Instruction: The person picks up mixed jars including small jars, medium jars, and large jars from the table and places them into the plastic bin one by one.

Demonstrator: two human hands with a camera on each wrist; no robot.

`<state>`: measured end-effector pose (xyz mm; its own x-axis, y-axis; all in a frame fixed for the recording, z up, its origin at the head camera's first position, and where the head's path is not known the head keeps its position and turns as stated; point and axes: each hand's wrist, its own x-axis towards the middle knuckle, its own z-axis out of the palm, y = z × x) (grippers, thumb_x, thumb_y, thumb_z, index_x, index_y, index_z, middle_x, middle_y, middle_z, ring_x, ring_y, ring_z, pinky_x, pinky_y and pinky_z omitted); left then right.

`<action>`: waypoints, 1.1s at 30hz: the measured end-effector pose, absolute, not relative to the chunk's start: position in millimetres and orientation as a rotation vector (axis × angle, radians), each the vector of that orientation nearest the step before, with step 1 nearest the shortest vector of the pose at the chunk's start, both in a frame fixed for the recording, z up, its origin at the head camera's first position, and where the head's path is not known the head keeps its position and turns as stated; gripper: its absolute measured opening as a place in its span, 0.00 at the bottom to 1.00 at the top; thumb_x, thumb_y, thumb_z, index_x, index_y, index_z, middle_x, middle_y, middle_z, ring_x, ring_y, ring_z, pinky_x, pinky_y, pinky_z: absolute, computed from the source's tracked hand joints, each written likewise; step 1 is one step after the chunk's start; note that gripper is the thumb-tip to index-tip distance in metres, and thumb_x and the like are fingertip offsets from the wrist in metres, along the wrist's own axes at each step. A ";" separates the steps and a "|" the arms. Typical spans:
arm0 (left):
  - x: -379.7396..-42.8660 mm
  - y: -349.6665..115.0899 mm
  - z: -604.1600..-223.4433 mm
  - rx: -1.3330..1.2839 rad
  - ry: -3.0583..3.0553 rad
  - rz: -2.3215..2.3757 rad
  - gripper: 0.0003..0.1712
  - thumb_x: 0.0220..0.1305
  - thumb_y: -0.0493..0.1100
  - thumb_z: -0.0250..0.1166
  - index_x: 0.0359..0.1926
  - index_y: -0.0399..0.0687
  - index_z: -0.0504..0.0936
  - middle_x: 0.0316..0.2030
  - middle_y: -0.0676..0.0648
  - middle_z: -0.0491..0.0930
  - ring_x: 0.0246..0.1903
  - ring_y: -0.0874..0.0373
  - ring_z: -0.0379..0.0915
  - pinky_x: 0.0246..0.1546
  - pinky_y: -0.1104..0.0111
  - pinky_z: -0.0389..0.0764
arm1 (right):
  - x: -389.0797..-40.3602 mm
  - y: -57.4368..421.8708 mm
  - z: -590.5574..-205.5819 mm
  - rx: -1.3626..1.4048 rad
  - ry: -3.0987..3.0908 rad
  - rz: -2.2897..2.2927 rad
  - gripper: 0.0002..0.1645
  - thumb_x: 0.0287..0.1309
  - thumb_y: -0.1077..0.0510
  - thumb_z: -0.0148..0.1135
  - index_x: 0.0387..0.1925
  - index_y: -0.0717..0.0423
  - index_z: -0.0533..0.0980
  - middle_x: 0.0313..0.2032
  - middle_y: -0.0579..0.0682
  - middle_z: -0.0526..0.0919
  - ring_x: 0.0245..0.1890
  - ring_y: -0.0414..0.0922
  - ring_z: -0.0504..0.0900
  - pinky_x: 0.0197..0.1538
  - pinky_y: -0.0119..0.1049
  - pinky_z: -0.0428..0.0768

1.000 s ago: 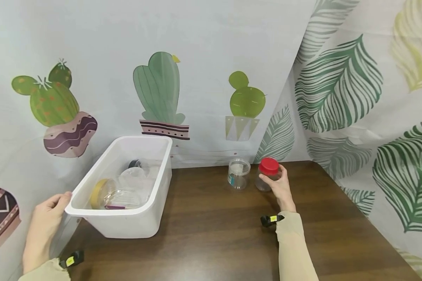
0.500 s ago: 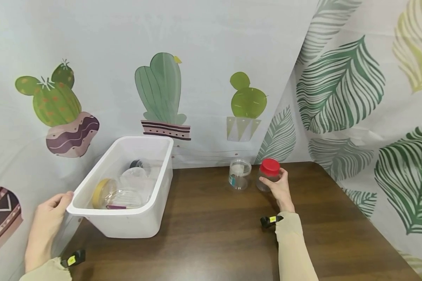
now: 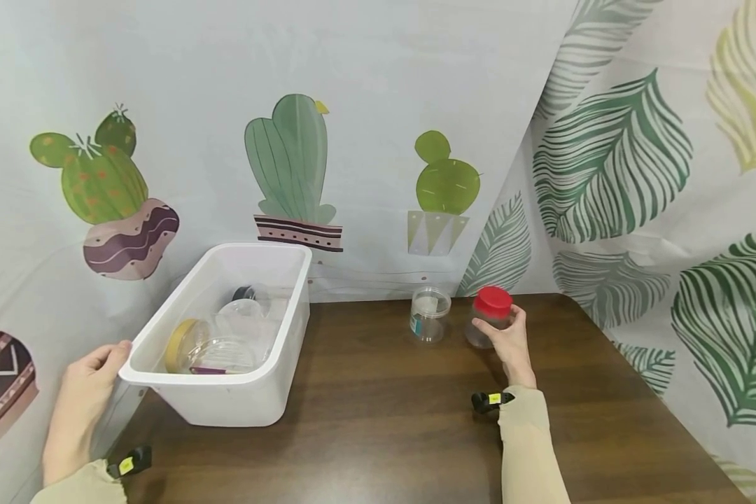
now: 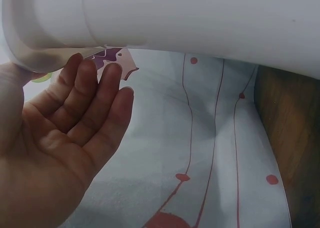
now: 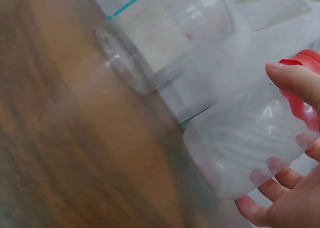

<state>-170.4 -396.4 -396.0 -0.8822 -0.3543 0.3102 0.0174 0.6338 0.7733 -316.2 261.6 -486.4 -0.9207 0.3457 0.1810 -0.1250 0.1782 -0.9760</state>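
My right hand (image 3: pixel 512 350) grips a clear plastic jar (image 5: pixel 245 143) with a red lid (image 3: pixel 494 302), thumb on one side and fingers round the other. The jar stands slightly tilted near the table's back edge. Just left of it is a clear jar without a lid (image 3: pixel 430 316), with a teal-edged label. At the far left, my left hand (image 3: pixel 87 402) holds the near left corner of a white plastic tub (image 3: pixel 227 406), thumb over the rim. In the left wrist view its fingers (image 4: pixel 112 87) curl loosely beneath that rim.
Inside the tub lie several clear containers, among them one with a yellow lid (image 3: pixel 179 346) and one with a black lid (image 3: pixel 242 294). The brown wooden table (image 3: pixel 378 420) meets a cactus-and-leaf printed cloth (image 3: pixel 365 140) at the back and sides.
My right hand has shifted a little to the right with the red-lidded jar, widening the gap to the lidless jar. The left hand stays on the tub's corner.
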 end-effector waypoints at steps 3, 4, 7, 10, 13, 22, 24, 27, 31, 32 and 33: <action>-170.9 -397.7 -395.6 0.266 -2.426 -1.153 0.23 0.72 0.53 0.56 0.41 0.34 0.80 0.27 0.75 0.75 0.30 0.74 0.66 0.30 0.76 0.64 | -312.0 263.8 -479.2 -0.196 -2.071 1.789 0.54 0.48 0.58 0.77 0.68 0.58 0.51 0.56 0.58 0.66 0.57 0.50 0.67 0.58 0.44 0.64; -171.0 -398.2 -395.5 0.268 -2.433 -1.152 0.23 0.72 0.53 0.56 0.41 0.34 0.80 0.27 0.75 0.75 0.31 0.74 0.66 0.30 0.76 0.64 | -310.6 264.3 -476.6 -0.192 -2.065 1.786 0.54 0.48 0.57 0.77 0.68 0.58 0.51 0.56 0.58 0.66 0.57 0.50 0.66 0.59 0.45 0.64; -171.4 -399.6 -395.8 0.274 -2.443 -1.149 0.24 0.72 0.54 0.56 0.42 0.35 0.80 0.27 0.74 0.75 0.31 0.74 0.67 0.30 0.76 0.64 | -306.8 264.7 -468.8 -0.192 -2.064 1.766 0.55 0.48 0.56 0.78 0.68 0.56 0.51 0.56 0.58 0.65 0.59 0.52 0.66 0.60 0.48 0.64; -169.8 -401.0 -396.8 0.282 -2.454 -1.146 0.24 0.72 0.55 0.55 0.42 0.36 0.81 0.27 0.72 0.75 0.31 0.74 0.67 0.30 0.76 0.64 | -302.7 262.5 -459.8 -0.202 -2.091 1.717 0.56 0.48 0.53 0.78 0.69 0.54 0.51 0.57 0.58 0.65 0.60 0.52 0.65 0.61 0.50 0.63; -167.9 -403.6 -397.4 0.283 -2.447 -1.151 0.22 0.72 0.54 0.56 0.40 0.39 0.82 0.26 0.72 0.76 0.30 0.73 0.67 0.29 0.76 0.64 | -298.7 256.8 -448.9 -0.195 -2.123 1.655 0.56 0.47 0.51 0.78 0.70 0.53 0.51 0.58 0.58 0.64 0.60 0.51 0.64 0.61 0.52 0.62; -168.2 -404.6 -394.9 0.266 -2.433 -1.151 0.18 0.72 0.54 0.57 0.39 0.45 0.83 0.27 0.75 0.75 0.31 0.76 0.67 0.29 0.78 0.64 | -291.3 229.3 -420.4 -0.059 -2.170 1.455 0.55 0.46 0.49 0.78 0.69 0.54 0.56 0.59 0.58 0.64 0.60 0.52 0.63 0.59 0.55 0.63; -168.2 -403.4 -394.9 0.260 -2.438 -1.150 0.18 0.72 0.54 0.57 0.39 0.45 0.83 0.27 0.75 0.75 0.31 0.76 0.66 0.30 0.78 0.63 | -288.4 223.2 -415.7 -0.010 -2.184 1.427 0.54 0.45 0.49 0.78 0.69 0.54 0.57 0.59 0.58 0.64 0.59 0.52 0.64 0.58 0.56 0.64; -168.1 -402.4 -395.2 0.250 -2.425 -1.169 0.17 0.72 0.53 0.57 0.38 0.46 0.84 0.27 0.75 0.75 0.31 0.75 0.67 0.30 0.78 0.64 | -284.0 215.6 -409.2 0.060 -2.216 1.395 0.54 0.45 0.49 0.79 0.69 0.54 0.58 0.58 0.58 0.65 0.58 0.51 0.64 0.57 0.57 0.64; -169.5 -401.2 -396.2 0.253 -2.424 -1.184 0.17 0.72 0.53 0.57 0.37 0.47 0.84 0.27 0.74 0.76 0.31 0.75 0.67 0.30 0.78 0.64 | -279.2 208.7 -401.5 0.122 -2.264 1.357 0.54 0.45 0.49 0.79 0.69 0.54 0.58 0.57 0.58 0.66 0.57 0.52 0.65 0.57 0.57 0.65; -170.1 -400.7 -396.4 0.258 -2.428 -1.185 0.17 0.72 0.53 0.57 0.38 0.46 0.84 0.28 0.74 0.76 0.32 0.75 0.67 0.30 0.78 0.64 | -278.2 207.1 -399.8 0.137 -2.278 1.350 0.55 0.45 0.48 0.79 0.70 0.54 0.58 0.57 0.58 0.65 0.58 0.52 0.65 0.57 0.57 0.65; -170.7 -400.2 -396.5 0.259 -2.431 -1.183 0.18 0.72 0.54 0.57 0.39 0.46 0.84 0.28 0.74 0.76 0.32 0.75 0.67 0.30 0.79 0.64 | -277.8 205.7 -398.7 0.153 -2.294 1.344 0.55 0.46 0.48 0.78 0.70 0.54 0.57 0.58 0.58 0.65 0.58 0.52 0.65 0.57 0.58 0.65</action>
<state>-170.7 -400.2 -396.5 -0.8936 -0.3426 0.2901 0.0169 0.6201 0.7843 -277.8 205.7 -398.7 -0.8816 0.1387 0.4512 -0.3256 0.5132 -0.7941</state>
